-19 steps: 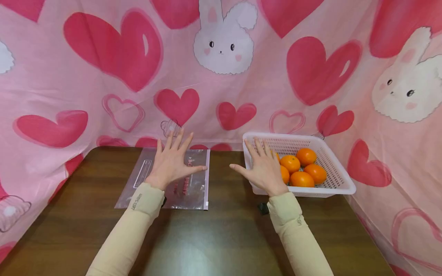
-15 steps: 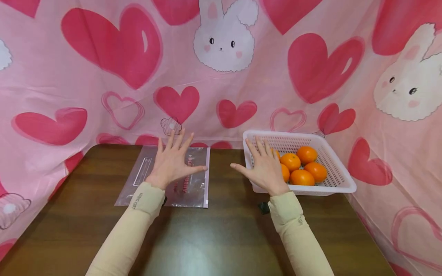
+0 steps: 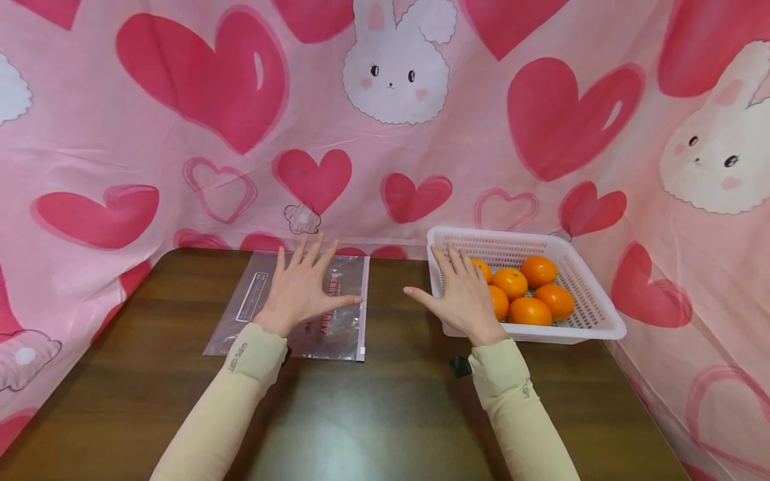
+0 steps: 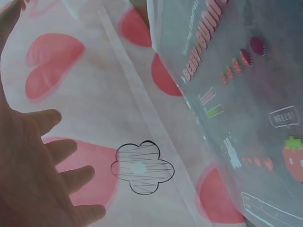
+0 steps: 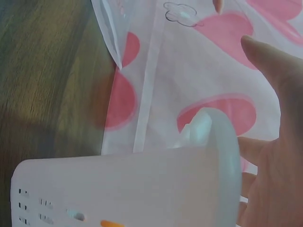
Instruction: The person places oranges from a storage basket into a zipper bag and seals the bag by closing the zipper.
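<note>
Bag, clear flat plastic with red print and a white zip edge (image 3: pixel 345 334): one, lying on the table's left part. Oranges, round, bright (image 3: pixel 530 311): six visible, inside the basket; others may be hidden. Basket, white perforated plastic, rectangular (image 3: pixel 565 332): one, at right. Hands: two, fingers spread, holding nothing; left hand (image 3: pixel 301 290) over the bag, right hand (image 3: pixel 466 294) at the basket's near-left side, contact unclear. Handling, as judged: fingers best held clear of thin film and rim alike. Table, brown wood-grain (image 3: pixel 361 414): one.
</note>
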`<action>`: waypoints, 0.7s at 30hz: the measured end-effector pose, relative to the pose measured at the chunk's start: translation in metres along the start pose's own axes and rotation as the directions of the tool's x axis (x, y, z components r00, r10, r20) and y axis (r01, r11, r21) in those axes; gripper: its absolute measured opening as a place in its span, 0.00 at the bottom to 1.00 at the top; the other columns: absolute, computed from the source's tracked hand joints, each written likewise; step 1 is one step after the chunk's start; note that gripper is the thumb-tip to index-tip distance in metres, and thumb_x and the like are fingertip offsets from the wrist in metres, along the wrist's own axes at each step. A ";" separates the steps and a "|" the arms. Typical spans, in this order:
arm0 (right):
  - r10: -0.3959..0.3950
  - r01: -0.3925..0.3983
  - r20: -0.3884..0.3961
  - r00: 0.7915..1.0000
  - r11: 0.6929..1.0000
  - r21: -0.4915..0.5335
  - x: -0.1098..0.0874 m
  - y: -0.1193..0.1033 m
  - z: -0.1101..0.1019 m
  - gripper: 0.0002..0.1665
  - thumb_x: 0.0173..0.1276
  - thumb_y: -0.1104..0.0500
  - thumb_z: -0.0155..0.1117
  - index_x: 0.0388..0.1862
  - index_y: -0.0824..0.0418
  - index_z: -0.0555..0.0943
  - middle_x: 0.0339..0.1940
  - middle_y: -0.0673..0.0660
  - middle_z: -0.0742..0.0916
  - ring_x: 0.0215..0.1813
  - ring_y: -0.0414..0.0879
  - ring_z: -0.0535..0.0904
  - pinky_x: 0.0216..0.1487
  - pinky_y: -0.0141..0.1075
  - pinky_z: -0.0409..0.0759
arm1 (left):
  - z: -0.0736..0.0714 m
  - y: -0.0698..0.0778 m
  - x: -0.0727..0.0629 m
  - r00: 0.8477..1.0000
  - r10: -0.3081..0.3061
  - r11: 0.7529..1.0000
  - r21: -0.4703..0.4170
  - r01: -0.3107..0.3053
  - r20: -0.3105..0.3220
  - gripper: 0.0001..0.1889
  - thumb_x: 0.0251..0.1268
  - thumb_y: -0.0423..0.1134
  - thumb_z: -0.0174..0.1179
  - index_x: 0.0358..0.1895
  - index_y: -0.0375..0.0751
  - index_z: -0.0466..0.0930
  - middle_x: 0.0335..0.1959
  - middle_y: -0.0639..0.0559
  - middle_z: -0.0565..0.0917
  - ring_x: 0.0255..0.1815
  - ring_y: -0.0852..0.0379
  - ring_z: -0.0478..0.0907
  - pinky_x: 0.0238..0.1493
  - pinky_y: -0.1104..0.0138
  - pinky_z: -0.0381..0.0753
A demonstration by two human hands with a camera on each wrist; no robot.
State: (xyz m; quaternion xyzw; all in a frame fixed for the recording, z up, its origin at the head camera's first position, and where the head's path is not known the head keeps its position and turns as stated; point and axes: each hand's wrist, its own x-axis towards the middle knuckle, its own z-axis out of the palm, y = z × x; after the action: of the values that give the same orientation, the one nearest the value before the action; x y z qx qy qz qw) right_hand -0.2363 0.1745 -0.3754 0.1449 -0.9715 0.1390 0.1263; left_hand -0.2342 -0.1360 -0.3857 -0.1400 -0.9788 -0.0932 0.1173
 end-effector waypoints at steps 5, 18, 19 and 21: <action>-0.001 0.001 0.000 1.000 1.000 0.027 -0.002 0.001 0.002 0.61 0.61 0.18 0.54 0.83 0.52 0.59 0.82 0.63 0.58 0.80 0.64 0.52 0.76 0.60 0.46 | 0.003 -0.002 -0.003 1.000 -0.001 1.000 -0.013 0.001 0.007 0.61 0.50 0.83 0.54 0.83 0.50 0.50 0.82 0.41 0.49 0.81 0.36 0.40 0.72 0.37 0.27; -0.002 0.004 -0.028 1.000 0.996 0.094 -0.003 0.002 0.002 0.57 0.65 0.25 0.59 0.80 0.59 0.63 0.80 0.64 0.63 0.78 0.64 0.57 0.75 0.59 0.51 | 0.015 -0.001 -0.006 0.999 -0.021 0.998 -0.061 0.023 0.045 0.58 0.53 0.77 0.60 0.80 0.42 0.58 0.79 0.37 0.58 0.79 0.34 0.50 0.74 0.37 0.34; -0.001 0.004 -0.031 1.000 0.995 0.099 -0.004 0.001 0.002 0.56 0.65 0.26 0.60 0.80 0.59 0.63 0.80 0.65 0.63 0.78 0.64 0.58 0.75 0.59 0.52 | 0.016 0.000 -0.007 0.999 -0.022 0.998 -0.062 0.025 0.046 0.57 0.54 0.76 0.61 0.79 0.41 0.60 0.79 0.37 0.59 0.79 0.34 0.51 0.74 0.38 0.36; -0.001 0.005 -0.037 0.999 0.994 0.107 -0.004 0.000 0.002 0.54 0.66 0.27 0.60 0.80 0.59 0.63 0.79 0.65 0.64 0.77 0.64 0.59 0.74 0.60 0.54 | 0.019 0.001 -0.008 0.998 -0.020 0.997 -0.070 0.023 0.052 0.55 0.55 0.74 0.62 0.78 0.38 0.62 0.78 0.36 0.61 0.78 0.34 0.53 0.75 0.39 0.38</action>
State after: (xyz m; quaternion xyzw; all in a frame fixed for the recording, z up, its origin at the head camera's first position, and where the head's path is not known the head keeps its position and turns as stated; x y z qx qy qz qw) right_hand -0.2327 0.1744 -0.3789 0.1502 -0.9599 0.1935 0.1363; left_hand -0.2300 -0.1334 -0.4062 -0.1359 -0.9790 -0.1252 0.0859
